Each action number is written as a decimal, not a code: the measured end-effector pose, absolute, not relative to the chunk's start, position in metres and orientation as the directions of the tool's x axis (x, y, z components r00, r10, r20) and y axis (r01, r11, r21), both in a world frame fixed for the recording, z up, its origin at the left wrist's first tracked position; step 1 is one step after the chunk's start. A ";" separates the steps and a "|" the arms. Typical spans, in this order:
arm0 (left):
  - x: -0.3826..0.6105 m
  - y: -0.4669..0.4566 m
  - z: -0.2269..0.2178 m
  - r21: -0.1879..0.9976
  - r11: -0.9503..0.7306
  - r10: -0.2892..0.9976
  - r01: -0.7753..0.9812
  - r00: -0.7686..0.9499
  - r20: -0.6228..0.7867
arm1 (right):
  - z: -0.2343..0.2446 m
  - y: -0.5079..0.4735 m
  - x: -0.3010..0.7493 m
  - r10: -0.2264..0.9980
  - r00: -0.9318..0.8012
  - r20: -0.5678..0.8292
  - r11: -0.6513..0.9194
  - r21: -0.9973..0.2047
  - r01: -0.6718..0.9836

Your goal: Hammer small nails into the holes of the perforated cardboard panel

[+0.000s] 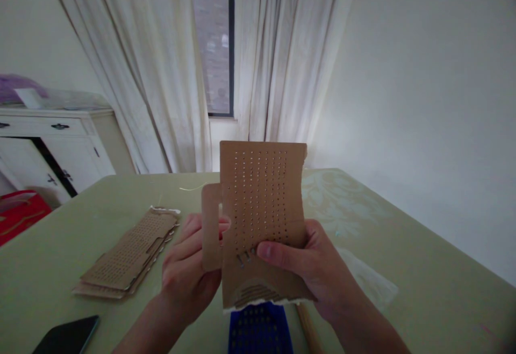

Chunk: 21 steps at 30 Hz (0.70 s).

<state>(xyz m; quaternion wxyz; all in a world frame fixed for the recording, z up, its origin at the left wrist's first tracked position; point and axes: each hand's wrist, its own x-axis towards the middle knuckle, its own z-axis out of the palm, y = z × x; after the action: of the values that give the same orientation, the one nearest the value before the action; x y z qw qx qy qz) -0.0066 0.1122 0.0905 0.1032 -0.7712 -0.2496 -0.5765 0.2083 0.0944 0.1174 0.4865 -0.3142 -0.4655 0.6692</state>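
A brown cardboard card (264, 198) with rows of small punched holes is held upright in front of me. Its lower edge is torn, showing corrugation, and a narrow flap with a slot sticks out on the left. My right hand (300, 257) grips the lower right side, thumb across the front. Beside that thumb, a few small metal pins (244, 259) poke out of the card. My left hand (191, 265) is behind the flap with fingers curled; a bit of finger shows through the slot. The card hides the fingertips and anything in them.
On the left of the green-covered table (133, 193) lies a stack of similar punched cards (129, 252), with a dark phone-like object (66, 335) nearer me. A blue perforated object (260, 330) and a wooden stick (308, 327) are below the card. Thin clear plastic (368, 279) lies right.
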 end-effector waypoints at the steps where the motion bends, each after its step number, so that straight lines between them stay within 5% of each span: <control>1: -0.006 0.113 0.090 0.141 -0.850 0.281 0.507 0.210 0.936 | 0.117 0.095 0.208 0.948 -0.316 0.030 -0.087 -0.932 -0.351; 7: -0.012 0.129 0.085 0.377 -0.756 0.523 0.534 0.147 0.839 | 0.114 0.103 0.212 0.987 -0.150 0.051 0.012 -0.969 -0.247; 10: -0.018 0.127 0.091 0.423 -0.694 0.509 0.582 -0.019 0.861 | 0.115 0.105 0.215 0.995 -0.035 0.090 0.085 -0.988 -0.129; 16: -0.014 0.106 0.103 -0.083 -0.797 0.283 0.598 0.491 0.824 | 0.122 0.094 0.213 0.985 -0.103 0.137 0.139 -0.990 0.011; 21: -0.015 0.101 0.100 -0.333 -0.755 0.104 0.566 0.604 0.790 | 0.126 0.088 0.212 0.978 -0.110 0.175 0.187 -0.977 0.105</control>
<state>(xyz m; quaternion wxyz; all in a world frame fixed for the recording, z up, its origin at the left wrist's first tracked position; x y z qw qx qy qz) -0.0151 0.1015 0.1002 0.2892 -0.8476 -0.1976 -0.3986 0.2116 0.0884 0.1256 0.4883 -0.4547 -0.5957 0.4472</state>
